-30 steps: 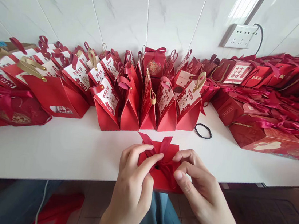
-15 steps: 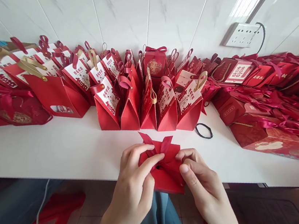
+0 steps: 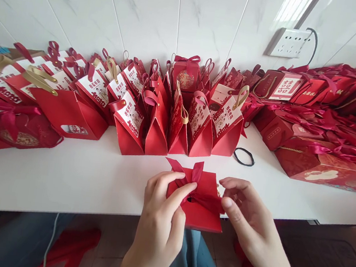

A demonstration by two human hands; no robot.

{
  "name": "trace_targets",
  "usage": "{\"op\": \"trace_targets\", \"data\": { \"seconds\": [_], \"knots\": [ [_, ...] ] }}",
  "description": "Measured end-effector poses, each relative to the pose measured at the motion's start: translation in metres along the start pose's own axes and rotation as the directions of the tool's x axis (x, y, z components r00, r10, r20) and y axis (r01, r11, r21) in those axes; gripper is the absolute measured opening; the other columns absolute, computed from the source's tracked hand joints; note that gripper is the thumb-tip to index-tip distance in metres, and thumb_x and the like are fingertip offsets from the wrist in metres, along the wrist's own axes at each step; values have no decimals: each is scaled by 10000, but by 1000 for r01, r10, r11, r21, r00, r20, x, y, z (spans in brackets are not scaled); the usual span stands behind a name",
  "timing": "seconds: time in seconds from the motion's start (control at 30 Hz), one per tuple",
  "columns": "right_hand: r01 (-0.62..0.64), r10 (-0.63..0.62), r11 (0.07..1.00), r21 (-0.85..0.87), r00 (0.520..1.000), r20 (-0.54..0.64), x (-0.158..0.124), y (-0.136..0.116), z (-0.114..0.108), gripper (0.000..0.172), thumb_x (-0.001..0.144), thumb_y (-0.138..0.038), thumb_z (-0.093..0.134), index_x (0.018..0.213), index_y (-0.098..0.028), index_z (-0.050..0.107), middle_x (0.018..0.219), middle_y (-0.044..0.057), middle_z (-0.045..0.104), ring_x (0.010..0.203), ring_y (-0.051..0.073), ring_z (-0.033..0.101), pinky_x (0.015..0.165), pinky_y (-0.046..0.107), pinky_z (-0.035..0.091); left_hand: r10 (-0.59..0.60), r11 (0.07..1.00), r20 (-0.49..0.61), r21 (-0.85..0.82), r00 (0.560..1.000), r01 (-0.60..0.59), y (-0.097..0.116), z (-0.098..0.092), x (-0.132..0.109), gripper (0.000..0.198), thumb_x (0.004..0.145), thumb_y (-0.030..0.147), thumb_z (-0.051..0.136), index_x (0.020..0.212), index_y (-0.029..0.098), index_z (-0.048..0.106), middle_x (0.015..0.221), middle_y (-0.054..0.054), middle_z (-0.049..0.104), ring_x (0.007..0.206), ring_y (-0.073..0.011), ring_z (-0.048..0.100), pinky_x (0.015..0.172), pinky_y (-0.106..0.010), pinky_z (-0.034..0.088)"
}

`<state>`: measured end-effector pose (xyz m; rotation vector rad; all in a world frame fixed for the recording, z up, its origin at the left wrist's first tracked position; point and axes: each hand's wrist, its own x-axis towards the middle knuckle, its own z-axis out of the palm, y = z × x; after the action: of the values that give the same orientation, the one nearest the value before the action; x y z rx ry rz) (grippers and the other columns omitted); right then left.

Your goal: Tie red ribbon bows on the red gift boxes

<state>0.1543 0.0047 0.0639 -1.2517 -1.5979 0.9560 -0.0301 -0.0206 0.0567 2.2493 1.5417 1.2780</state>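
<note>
A small red gift box (image 3: 206,181) sits at the table's front edge, with a dark red ribbon (image 3: 206,202) across its top. Two ribbon ends stick up at its far side. My left hand (image 3: 164,210) pinches the ribbon at the middle of the box, fingertips pressed on the crossing, beside a small dark hole. At the box's right side is my right hand (image 3: 245,217), its thumb against the ribbon's right end and the index finger curved above. The fingers behind the thumb are partly hidden.
Several red gift boxes (image 3: 131,138) with ribbon loops stand along the tiled wall. Ribboned boxes (image 3: 311,164) are stacked at the right. A black hair tie (image 3: 243,156) lies on the white table (image 3: 99,184). A socket strip (image 3: 290,43) is on the wall; red stools (image 3: 75,242) stand below.
My right hand has moved a little right, away from the box, and the ribbon's right end now stretches out toward its thumb. My left hand keeps its place on the ribbon.
</note>
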Motion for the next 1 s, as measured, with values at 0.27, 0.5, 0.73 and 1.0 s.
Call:
{"op": "trace_targets", "data": {
  "seconds": [0.27,0.5,0.73,1.0],
  "knots": [
    [-219,219,975,-29,976,-2,-7,-16,0,528,897,-649,478,627,-197,430,588,-41,361,546,111,304,476,228,272,-9,1000,-3,-1,1000,9,0,1,2,471,895,-6,322,1246,190,569,1246,-54,475,1187,-148,413,1016,-250,370],
    [-293,283,954,68,951,125,-1,-19,6,542,861,-664,510,602,-195,428,613,-19,398,597,127,334,538,246,297,-309,936,-197,-237,930,261,6,-1,-3,245,892,203,484,1135,226,508,1083,-47,513,1007,-165,527,845,-259,464],
    [-390,322,840,377,918,232,5,-14,10,520,815,-628,620,602,-199,418,609,-21,394,567,113,311,506,235,278,-759,571,124,-346,640,744,21,-15,8,395,865,472,504,647,207,307,610,55,264,533,-87,271,496,-217,261],
    [-445,369,660,605,894,255,5,-1,13,432,781,-514,738,648,-165,519,616,-27,437,594,109,393,593,242,360,-720,634,118,-288,684,717,26,-22,-2,379,864,473,498,635,205,357,628,38,332,603,-106,338,544,-204,302]
  ]
}}
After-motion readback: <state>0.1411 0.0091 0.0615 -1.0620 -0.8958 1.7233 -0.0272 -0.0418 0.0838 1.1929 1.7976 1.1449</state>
